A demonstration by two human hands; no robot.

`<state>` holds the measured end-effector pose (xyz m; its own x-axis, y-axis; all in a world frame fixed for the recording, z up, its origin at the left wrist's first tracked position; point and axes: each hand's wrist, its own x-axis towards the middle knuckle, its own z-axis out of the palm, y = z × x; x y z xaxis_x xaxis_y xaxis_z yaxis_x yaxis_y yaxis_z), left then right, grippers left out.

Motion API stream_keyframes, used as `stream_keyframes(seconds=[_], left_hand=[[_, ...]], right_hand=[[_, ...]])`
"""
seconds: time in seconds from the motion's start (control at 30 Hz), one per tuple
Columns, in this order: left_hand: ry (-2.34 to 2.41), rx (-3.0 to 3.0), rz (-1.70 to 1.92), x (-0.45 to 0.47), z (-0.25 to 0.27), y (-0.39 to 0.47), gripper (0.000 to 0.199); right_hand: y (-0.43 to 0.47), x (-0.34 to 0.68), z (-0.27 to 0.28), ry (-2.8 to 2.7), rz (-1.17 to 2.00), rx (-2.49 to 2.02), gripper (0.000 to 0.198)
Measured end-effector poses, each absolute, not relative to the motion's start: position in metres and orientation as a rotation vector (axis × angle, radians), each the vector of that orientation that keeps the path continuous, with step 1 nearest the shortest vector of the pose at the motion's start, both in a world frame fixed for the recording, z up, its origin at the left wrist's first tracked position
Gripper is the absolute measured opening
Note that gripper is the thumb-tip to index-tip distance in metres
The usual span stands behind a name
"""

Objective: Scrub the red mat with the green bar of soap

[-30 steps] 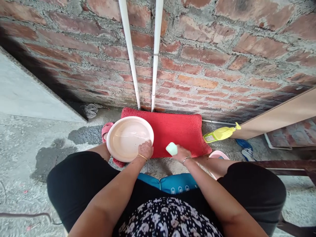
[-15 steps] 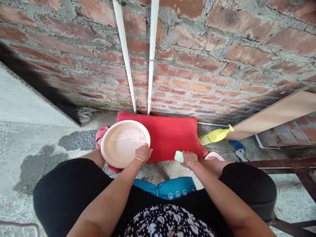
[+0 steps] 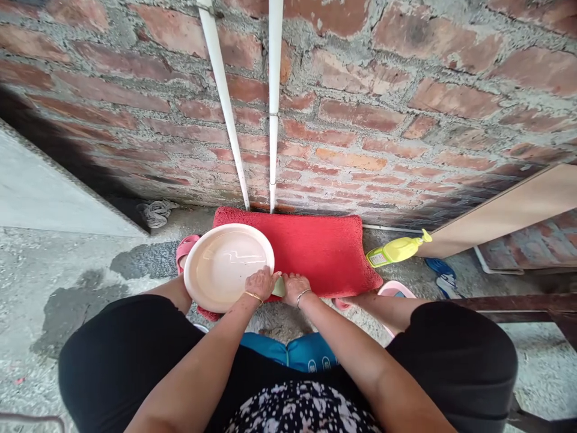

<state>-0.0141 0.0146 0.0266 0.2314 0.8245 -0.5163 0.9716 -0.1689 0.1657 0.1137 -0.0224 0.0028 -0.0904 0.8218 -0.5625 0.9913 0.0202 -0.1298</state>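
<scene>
Block, small and pale green [image 3: 279,287], is sitting between a person's two hands, beside a basin's rim and in front of a red cloth-like pad; clock directions are running from this block, with twelve at the top. At three o'clock, the right hand [image 3: 295,287] is pinching the block's near end, its fingers bent close together and a silver-coloured bangle [image 3: 303,296] circling the wrist. At nine o'clock, the left hand [image 3: 259,281] is lying over the edge of the cream basin [image 3: 193,264], back upward, its thumb side reaching toward the block; its underside is staying out of sight, so I cannot tell how firmly it is gripping. A gold-coloured bangle [image 3: 253,296] is circling that wrist.

The basin, at ten o'clock, is holding clear liquid with bright reflections, and is resting on the left part of the red pad [image 3: 320,246], which is stretching toward two o'clock. Between two and three o'clock, a yellow pump bottle [image 3: 396,251] is leaning by the pad's right end. Further out at ten o'clock, a grey rag [image 3: 157,213] is lying on the floor [image 3: 148,249]. At twelve o'clock, two white pipes [image 3: 273,120] are running up a brick wall [image 3: 351,114].
</scene>
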Motion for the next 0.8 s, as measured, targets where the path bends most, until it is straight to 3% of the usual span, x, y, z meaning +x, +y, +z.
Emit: stream_keyframes(seconds=[0.2, 0.4, 0.53, 0.7, 0.8], left_hand=[[1.675, 2.028, -0.444, -0.009, 0.026, 0.015, 0.048], [1.689, 2.024, -0.46, -0.007, 0.029, 0.015, 0.047], [1.689, 2.03, -0.488, -0.006, 0.027, 0.017, 0.047], [1.702, 2.034, -0.506, -0.005, 0.022, 0.019, 0.045], [1.709, 2.027, -0.499, -0.004, 0.019, 0.02, 0.044]], right_hand=[[-0.056, 0.224, 0.006, 1.625, -0.703, 2.114, 0.06], [-0.089, 0.344, 0.02, 1.022, -0.629, 2.333, 0.066], [-0.085, 0.349, 0.02, 1.103, -0.576, 2.518, 0.063], [-0.08, 0.313, 0.006, 1.198, -0.849, 2.604, 0.059], [-0.087, 0.324, 0.004, 1.182, -0.811, 2.637, 0.061]])
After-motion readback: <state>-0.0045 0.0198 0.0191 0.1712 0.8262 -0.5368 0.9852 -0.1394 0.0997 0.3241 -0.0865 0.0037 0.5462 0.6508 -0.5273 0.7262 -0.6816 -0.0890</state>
